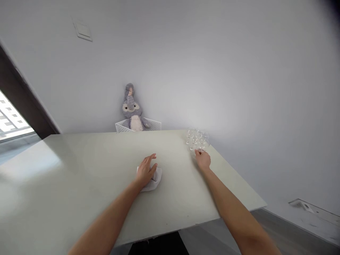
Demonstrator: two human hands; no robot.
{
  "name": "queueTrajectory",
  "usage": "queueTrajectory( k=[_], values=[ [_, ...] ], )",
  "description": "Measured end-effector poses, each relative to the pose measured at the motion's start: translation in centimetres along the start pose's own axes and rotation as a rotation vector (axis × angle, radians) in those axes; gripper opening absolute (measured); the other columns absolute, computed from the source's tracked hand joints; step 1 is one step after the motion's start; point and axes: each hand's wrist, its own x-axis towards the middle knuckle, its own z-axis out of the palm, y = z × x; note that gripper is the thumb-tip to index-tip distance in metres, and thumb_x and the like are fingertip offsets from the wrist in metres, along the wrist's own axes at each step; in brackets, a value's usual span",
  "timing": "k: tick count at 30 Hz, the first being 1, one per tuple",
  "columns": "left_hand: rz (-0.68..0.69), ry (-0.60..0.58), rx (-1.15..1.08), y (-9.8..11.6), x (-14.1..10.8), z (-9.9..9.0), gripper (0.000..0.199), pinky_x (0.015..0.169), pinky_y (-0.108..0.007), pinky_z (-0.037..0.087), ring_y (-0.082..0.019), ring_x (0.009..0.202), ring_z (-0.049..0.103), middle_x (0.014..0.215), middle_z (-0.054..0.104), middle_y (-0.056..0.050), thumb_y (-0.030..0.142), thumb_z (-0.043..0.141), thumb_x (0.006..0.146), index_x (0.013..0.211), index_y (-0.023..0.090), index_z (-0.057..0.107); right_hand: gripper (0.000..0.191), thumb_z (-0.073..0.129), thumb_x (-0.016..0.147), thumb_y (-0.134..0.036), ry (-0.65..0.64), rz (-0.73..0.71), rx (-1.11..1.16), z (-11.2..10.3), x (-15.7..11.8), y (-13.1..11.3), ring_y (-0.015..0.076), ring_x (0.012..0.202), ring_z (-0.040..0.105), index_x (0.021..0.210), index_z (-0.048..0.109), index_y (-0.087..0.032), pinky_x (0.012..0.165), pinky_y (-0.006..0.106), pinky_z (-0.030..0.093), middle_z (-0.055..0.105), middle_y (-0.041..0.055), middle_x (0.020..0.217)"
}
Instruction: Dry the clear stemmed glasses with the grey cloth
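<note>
My left hand (145, 171) lies on a crumpled white cloth (156, 180) near the middle of the table, its fingers apart and partly stretched out. Toward the table's right edge, my right hand (203, 160) is closed at the near side of a group of several small clear glasses (196, 136). Its thumb and fingers are pinched at a clear item at the front of the group, too small to make out. The glasses stand close together, some overlapping in view.
The pale table (87, 184) reaches from the left to a slanting right edge. Behind it, a grey plush toy (136, 122) sits in a white perforated basket (156, 125) against the wall. A window is at the far left.
</note>
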Motion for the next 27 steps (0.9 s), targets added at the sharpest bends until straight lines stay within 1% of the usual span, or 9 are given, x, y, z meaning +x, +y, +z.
queueTrajectory(
  k=[5,9,14,16,18,20,22,25,27],
  values=[
    [-0.013,0.008,0.053,-0.7,0.4,0.3,0.030,0.089,-0.034,0.038,-0.017,0.104,0.048,0.108,0.057,-0.002,0.023,0.040,0.081,0.110,0.024,0.047,0.040,0.041,0.076,-0.046,-0.017,0.089,-0.032,0.0,0.9,1.3,0.0239,0.077,0.060,0.081,0.066,-0.016,0.065,0.032,0.043,0.064,0.0118,0.081],
    [-0.032,0.036,0.064,-1.0,0.5,0.6,0.026,0.086,-0.033,0.040,-0.017,0.099,0.051,0.101,0.059,-0.003,0.021,0.040,0.081,0.103,0.023,0.052,0.039,0.039,0.078,-0.046,-0.029,0.095,-0.054,0.2,0.9,1.4,0.0225,0.081,0.059,0.084,0.065,-0.017,0.069,0.032,0.043,0.064,0.0107,0.082],
    [0.014,0.111,0.096,-0.8,0.5,0.6,0.025,0.083,-0.033,0.041,-0.017,0.093,0.053,0.094,0.061,-0.003,0.015,0.042,0.077,0.097,0.021,0.055,0.038,0.037,0.080,-0.044,-0.045,0.084,-0.081,-0.1,0.7,1.4,0.0223,0.086,0.058,0.088,0.063,-0.018,0.072,0.032,0.043,0.063,0.0103,0.087],
    [0.014,0.176,0.119,-0.6,0.3,0.3,0.026,0.085,-0.034,0.039,-0.018,0.097,0.051,0.098,0.060,-0.005,0.014,0.040,0.078,0.100,0.020,0.054,0.035,0.038,0.080,-0.043,-0.055,0.074,-0.092,-0.3,0.5,1.4,0.0229,0.088,0.058,0.091,0.061,-0.018,0.073,0.033,0.043,0.062,0.0103,0.091],
    [0.005,0.289,0.137,-0.2,-0.1,-0.2,0.027,0.087,-0.036,0.038,-0.019,0.099,0.049,0.101,0.058,-0.007,0.014,0.039,0.079,0.101,0.019,0.053,0.033,0.042,0.079,-0.040,-0.071,0.061,-0.100,-0.4,0.2,1.4,0.0234,0.090,0.057,0.096,0.059,-0.019,0.074,0.033,0.042,0.062,0.0103,0.092],
    [-0.010,0.419,0.147,0.5,-0.8,-0.8,0.024,0.084,-0.036,0.040,-0.020,0.095,0.050,0.099,0.057,-0.008,0.016,0.040,0.080,0.099,0.018,0.054,0.032,0.046,0.077,-0.036,-0.088,0.047,-0.101,-0.4,-0.1,1.4,0.0238,0.090,0.057,0.101,0.057,-0.018,0.075,0.033,0.042,0.062,0.0105,0.091],
    [-0.036,0.475,0.159,1.5,-2.0,-1.3,0.020,0.080,-0.034,0.041,-0.019,0.089,0.051,0.093,0.056,-0.007,0.021,0.042,0.080,0.095,0.018,0.055,0.034,0.048,0.075,-0.033,-0.099,0.030,-0.089,-0.5,-0.5,1.4,0.0243,0.089,0.058,0.105,0.054,-0.017,0.074,0.033,0.042,0.062,0.0109,0.091],
    [-0.058,0.363,0.222,3.4,-4.3,-1.5,0.019,0.079,-0.034,0.041,-0.020,0.087,0.050,0.091,0.054,-0.006,0.031,0.049,0.078,0.092,0.020,0.056,0.038,0.047,0.075,-0.027,-0.100,0.009,-0.050,-0.5,-1.1,1.5,0.0243,0.090,0.057,0.111,0.048,-0.015,0.074,0.032,0.041,0.062,0.0118,0.092],
    [-0.065,0.238,0.298,4.5,-5.6,-1.3,0.030,0.081,-0.037,0.039,-0.022,0.093,0.048,0.097,0.052,-0.006,0.037,0.056,0.073,0.099,0.023,0.054,0.042,0.046,0.075,-0.023,-0.097,0.003,-0.014,-0.5,-1.5,1.6,0.0234,0.090,0.057,0.116,0.044,-0.014,0.074,0.031,0.041,0.062,0.0116,0.092]
  ],
)
